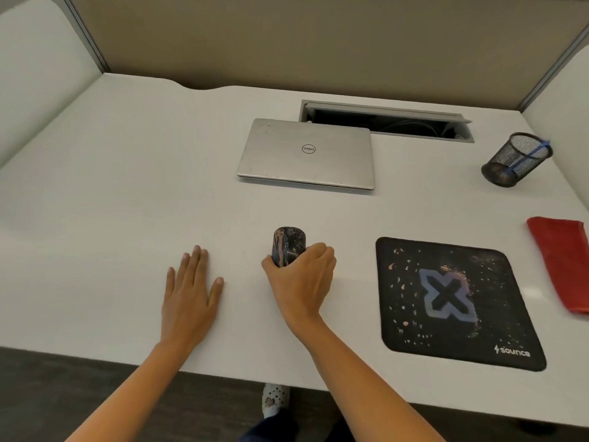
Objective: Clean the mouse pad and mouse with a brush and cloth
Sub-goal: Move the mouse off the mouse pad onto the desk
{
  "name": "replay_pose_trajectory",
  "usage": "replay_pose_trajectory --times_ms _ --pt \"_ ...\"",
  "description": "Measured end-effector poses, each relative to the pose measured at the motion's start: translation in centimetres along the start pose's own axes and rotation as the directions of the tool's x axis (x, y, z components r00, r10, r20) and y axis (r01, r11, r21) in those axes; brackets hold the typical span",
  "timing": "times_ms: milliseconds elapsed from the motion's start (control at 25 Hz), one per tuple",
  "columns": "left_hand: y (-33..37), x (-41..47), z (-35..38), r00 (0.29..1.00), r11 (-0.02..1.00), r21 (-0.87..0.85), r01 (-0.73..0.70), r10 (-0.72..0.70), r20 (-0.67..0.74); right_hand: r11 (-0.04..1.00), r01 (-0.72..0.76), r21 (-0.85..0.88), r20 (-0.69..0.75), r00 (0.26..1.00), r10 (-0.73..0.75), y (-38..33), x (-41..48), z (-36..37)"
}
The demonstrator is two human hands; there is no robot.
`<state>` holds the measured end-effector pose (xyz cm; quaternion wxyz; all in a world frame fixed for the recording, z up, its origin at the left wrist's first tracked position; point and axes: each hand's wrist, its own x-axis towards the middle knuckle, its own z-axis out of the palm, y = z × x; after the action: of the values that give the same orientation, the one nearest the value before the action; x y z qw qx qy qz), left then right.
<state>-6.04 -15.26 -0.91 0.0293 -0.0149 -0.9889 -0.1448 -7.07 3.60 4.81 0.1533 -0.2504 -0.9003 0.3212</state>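
Mouse [289, 244] sits near the front edge of the desk [127, 186], right hand [301, 279] curled around it, left hand [189, 291] flat with fingers straight, mouse pad [455, 301] by the front-right corner.

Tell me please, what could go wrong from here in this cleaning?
1. The right hand grips what seems the mouse on the bare desk, left of the mouse pad; loosened dust may land on the desk.
2. The blue-handled tool leans in the mesh cup; pulling it out one-handed might tip the cup.
3. The red cloth lies beyond the pad, a long reach.
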Motion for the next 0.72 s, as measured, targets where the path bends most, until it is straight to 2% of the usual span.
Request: replay_pose_trajectory --times_ms 360,720 --pt "-0.6 0.0 0.2 0.999 0.999 -0.005 -0.034 0.035 0.003 0.984 -0.059 -0.17 -0.09 0.995 0.044 -2.0 -2.3 4.3" --pt "-0.7 -0.1 0.0 0.998 0.996 -0.059 -0.063 0.063 -0.001 0.975 -0.007 -0.222 -0.081 0.997 -0.012 -1.3 -2.6 4.3"
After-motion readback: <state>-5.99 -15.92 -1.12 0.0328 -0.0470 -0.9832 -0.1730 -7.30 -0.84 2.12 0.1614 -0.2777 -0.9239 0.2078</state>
